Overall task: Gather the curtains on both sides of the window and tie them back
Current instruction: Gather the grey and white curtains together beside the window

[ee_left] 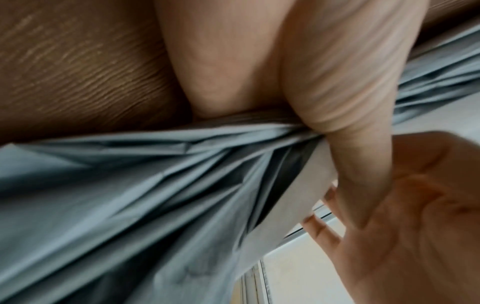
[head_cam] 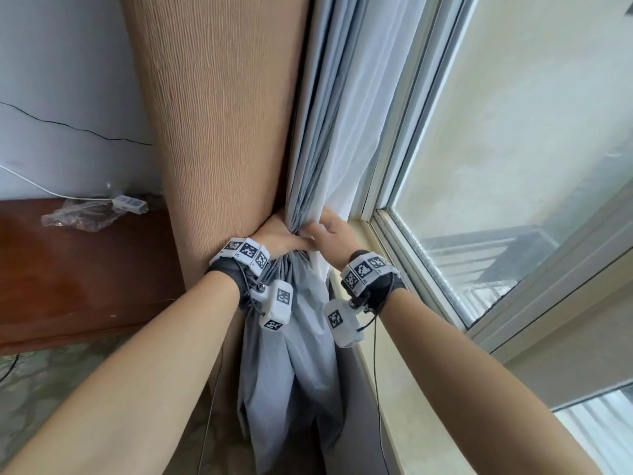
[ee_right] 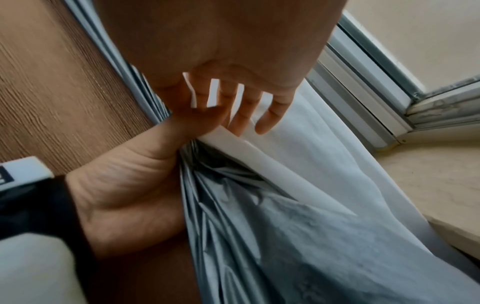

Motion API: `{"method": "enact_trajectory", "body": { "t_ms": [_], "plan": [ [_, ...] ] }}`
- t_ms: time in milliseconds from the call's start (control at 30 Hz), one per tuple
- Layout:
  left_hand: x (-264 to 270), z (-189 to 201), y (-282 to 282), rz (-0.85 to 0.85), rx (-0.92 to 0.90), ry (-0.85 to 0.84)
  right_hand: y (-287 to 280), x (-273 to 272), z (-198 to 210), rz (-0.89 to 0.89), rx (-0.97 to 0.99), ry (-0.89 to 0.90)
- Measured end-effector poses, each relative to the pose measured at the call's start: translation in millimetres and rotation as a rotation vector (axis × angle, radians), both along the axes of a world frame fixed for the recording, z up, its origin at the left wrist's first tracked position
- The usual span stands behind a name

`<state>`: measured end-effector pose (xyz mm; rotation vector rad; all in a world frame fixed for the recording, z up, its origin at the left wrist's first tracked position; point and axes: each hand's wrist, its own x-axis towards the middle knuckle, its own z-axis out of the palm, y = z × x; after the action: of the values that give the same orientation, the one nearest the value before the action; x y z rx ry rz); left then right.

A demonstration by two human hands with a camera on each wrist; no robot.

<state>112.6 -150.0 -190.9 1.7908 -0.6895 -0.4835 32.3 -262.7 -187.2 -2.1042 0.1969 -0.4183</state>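
The tan curtain (head_cam: 222, 114) hangs left of the window, with its grey lining (head_cam: 294, 354) and a white sheer (head_cam: 349, 132) bunched beside it. My left hand (head_cam: 279, 236) grips the gathered bundle at sill height; in the left wrist view its thumb (ee_left: 337, 92) curls over the grey folds (ee_left: 130, 205). Just to the right, my right hand (head_cam: 330, 229) lies with spread, straight fingers (ee_right: 270, 115) against the white sheer (ee_right: 324, 154), holding nothing. The left hand (ee_right: 130, 195) also shows in the right wrist view, clamped on the grey fabric (ee_right: 259, 246). No tie-back is in sight.
The window pane (head_cam: 513, 166) and its pale sill (head_cam: 411, 389) run along the right. A dark wooden surface (head_cam: 85, 279) at the left carries a crumpled plastic bag (head_cam: 82, 217) and a white adapter (head_cam: 132, 203) on a cable. Patterned floor lies below.
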Motion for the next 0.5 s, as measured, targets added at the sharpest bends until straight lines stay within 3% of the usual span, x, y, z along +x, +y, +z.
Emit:
{"method": "enact_trajectory", "body": {
  "t_ms": [133,300,500],
  "plan": [
    [-6.3,0.0,-0.5,0.279,-0.107,0.009,3.3,-5.3,0.0,0.004,0.241,0.048],
    [-4.9,1.9,11.2,0.326,-0.002,-0.021,-12.1,-2.1,-16.3,-0.413,0.237,0.000],
    [-4.4,3.7,26.9,0.282,0.024,0.038,-21.4,13.1,-6.5,-0.146,0.742,0.071]
  ]
}}
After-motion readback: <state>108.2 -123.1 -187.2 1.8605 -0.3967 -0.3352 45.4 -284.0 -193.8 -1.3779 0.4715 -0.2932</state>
